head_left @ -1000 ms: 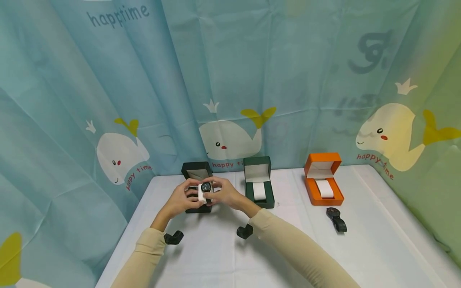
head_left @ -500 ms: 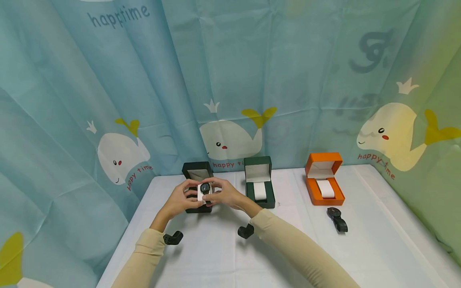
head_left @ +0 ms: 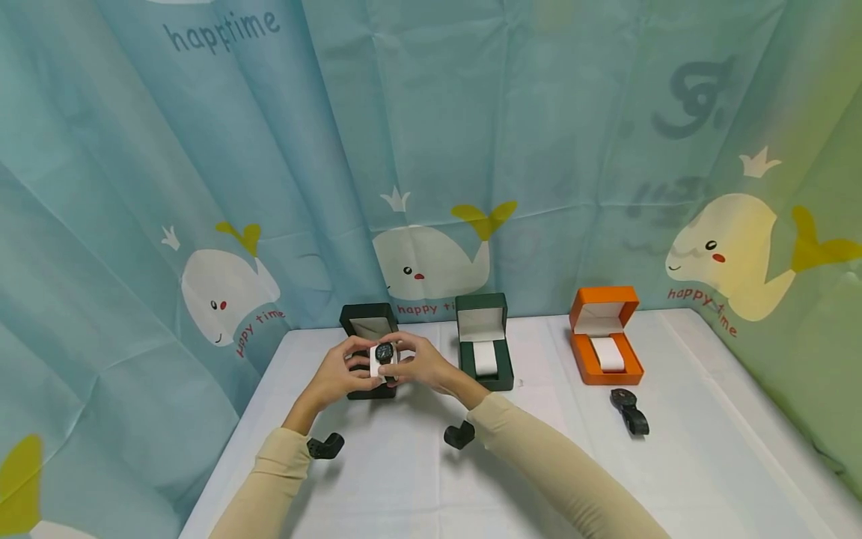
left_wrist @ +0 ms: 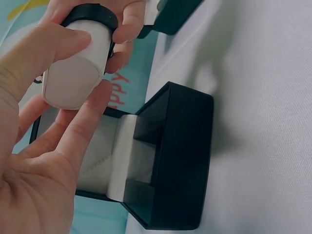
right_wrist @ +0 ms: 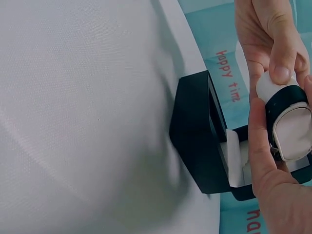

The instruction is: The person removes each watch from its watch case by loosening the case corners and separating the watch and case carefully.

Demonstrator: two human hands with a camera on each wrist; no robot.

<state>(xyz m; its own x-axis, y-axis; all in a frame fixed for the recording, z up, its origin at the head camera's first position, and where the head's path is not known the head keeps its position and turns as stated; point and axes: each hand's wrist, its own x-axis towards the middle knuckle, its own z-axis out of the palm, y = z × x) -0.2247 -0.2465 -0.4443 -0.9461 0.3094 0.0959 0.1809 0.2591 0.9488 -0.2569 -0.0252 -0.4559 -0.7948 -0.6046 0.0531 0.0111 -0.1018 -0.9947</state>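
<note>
A white watch cushion (left_wrist: 73,80) is held up between both hands, with a black wristwatch (head_left: 384,352) wrapped around it. My left hand (head_left: 340,374) grips the cushion's free end, thumb on one side and fingers beneath. At the other end my right hand (head_left: 420,364) pinches the watch, whose dark strap (right_wrist: 285,100) circles the cushion near its tip. Below and behind the hands stands an open dark watch box (left_wrist: 183,156), its lid up. No cushion sits in the part of its inside that shows in the left wrist view.
Right of the hands an open green watch box (head_left: 485,340) holds a white cushion. An open orange watch box (head_left: 604,337) with a cushion stands farther right. In front of it lies another black watch (head_left: 629,412). A printed curtain (head_left: 431,150) hangs behind the white table (head_left: 512,486).
Both hands stay at nearly the same spot over the dark box, still holding the cushion and watch. Only very slight shifts show.
</note>
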